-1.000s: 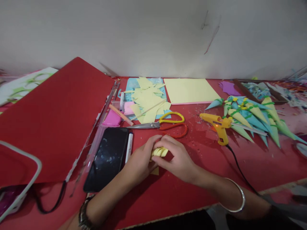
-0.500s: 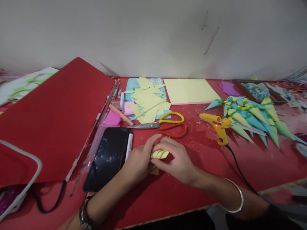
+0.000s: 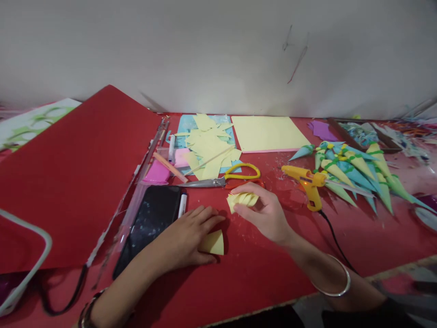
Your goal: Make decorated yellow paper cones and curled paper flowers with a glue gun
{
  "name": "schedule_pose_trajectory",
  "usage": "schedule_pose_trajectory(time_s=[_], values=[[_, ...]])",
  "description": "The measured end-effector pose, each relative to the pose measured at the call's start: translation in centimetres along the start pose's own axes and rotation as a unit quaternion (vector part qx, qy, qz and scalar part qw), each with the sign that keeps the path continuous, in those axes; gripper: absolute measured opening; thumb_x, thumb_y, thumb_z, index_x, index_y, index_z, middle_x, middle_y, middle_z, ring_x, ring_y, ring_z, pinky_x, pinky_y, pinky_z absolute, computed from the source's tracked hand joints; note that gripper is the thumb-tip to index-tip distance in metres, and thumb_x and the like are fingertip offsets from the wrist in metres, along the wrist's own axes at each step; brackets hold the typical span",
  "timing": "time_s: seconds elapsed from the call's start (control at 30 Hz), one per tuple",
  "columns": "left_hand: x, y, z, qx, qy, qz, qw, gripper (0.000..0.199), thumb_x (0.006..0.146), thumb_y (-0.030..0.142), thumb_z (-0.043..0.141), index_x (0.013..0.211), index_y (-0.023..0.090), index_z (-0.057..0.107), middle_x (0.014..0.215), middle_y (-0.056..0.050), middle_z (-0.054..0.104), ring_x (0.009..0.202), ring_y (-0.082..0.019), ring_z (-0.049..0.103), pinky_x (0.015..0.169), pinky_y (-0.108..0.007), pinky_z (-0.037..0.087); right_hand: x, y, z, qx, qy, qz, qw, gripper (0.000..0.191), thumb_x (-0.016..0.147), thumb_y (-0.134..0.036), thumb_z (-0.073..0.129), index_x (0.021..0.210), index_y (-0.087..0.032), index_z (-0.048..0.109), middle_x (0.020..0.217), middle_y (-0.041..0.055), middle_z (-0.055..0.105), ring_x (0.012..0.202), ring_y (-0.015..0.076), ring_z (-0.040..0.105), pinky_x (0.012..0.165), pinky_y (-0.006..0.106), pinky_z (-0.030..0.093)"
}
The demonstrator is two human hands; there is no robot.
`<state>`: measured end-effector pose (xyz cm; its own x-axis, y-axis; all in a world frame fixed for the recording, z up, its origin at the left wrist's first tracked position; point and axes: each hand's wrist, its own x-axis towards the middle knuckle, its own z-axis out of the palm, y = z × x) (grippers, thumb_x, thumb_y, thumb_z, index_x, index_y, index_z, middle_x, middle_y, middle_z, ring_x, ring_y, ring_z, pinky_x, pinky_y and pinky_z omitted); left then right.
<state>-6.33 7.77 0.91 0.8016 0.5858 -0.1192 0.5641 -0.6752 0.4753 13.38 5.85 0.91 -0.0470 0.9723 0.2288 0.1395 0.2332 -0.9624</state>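
My right hand [image 3: 268, 210] pinches a bundle of folded yellow paper pieces [image 3: 244, 199] between thumb and fingers, just in front of the scissors. Those scissors [image 3: 218, 182], with one yellow and one red handle, lie behind my hands, the red handle partly covered. On the red table my left hand [image 3: 191, 237] rests with fingers stretched out. Between its thumb and fingers lies a yellow paper piece with a curved edge [image 3: 215, 243], partly hidden by the hand.
A black phone [image 3: 150, 223] and a white marker [image 3: 182, 205] lie left. Behind are yellow paper scraps [image 3: 210, 148] and a yellow sheet stack [image 3: 271, 134]. To the right sit a yellow glue gun [image 3: 305, 180] and several paper cones [image 3: 358, 173]. Red card [image 3: 85, 173] covers the left.
My hands have moved apart. The right carries the folded paper bundle away to the right; the left has let go of it and lowered onto the yellow piece on the table.
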Motion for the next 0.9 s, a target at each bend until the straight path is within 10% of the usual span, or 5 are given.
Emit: schedule_pose_trajectory(time_s=[0.5,0.9], values=[[0.3,-0.1,-0.2,0.123,-0.017,0.009,0.992,0.016,0.08,0.019,0.051,0.093,0.017,0.059,0.087,-0.005,0.062,0.075,-0.019,0.06,0.065,-0.029,0.046,0.2,0.5,0.2,0.191,0.011,0.089,0.977,0.013,0.073,-0.034,0.065,0.082,-0.025,0.062,0.071,-0.003,0.061,0.055,0.0094,0.058,0.052,0.026,0.055],[-0.2,0.3,-0.3,-0.043,0.016,-0.089,0.995,0.022,0.078,0.01,0.033,0.096,0.019,0.043,0.087,-0.004,0.064,0.072,-0.017,0.061,0.061,-0.025,0.043,0.2,0.2,0.1,0.31,-0.019,0.14,0.94,0.015,0.069,-0.034,0.069,0.077,-0.022,0.063,0.065,-0.0036,0.063,0.049,0.0078,0.059,0.048,0.021,0.052]])
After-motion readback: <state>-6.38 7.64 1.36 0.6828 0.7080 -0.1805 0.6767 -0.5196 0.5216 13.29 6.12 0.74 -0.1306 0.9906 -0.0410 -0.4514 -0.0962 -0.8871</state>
